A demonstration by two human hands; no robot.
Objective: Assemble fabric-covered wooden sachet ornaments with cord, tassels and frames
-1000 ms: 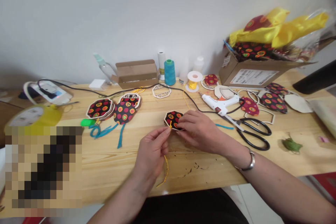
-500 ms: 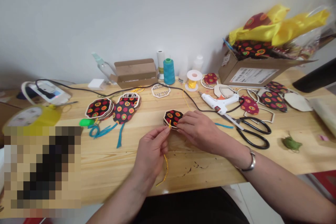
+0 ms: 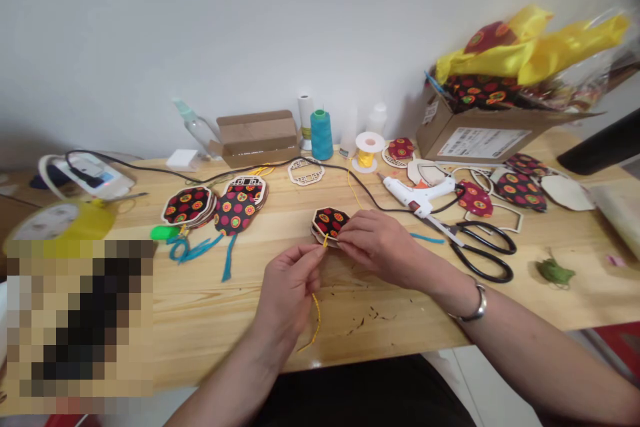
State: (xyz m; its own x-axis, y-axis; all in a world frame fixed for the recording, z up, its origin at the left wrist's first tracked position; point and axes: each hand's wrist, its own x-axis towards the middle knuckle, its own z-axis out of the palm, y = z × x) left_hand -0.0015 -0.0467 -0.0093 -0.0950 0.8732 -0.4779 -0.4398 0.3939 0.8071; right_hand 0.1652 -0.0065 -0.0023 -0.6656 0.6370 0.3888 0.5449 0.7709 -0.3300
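The left hand (image 3: 290, 283) pinches a thin yellow braided cord (image 3: 316, 312) at the six o'clock edge of a small octagonal piece covered in black, red-dotted fabric (image 3: 329, 222), which the right hand (image 3: 377, 243) presses to the pale wooden table (image 3: 210, 307); the slick cord could slip free if the pinch loosens.

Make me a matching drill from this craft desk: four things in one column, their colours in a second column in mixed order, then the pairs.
Things:
1. thread spool
2. glue gun
3. scissors
4. cord pinched by the left hand

Colours:
A. black handles
B. yellow
C. teal
D. white

Pairs: 1-C, 2-D, 3-A, 4-B
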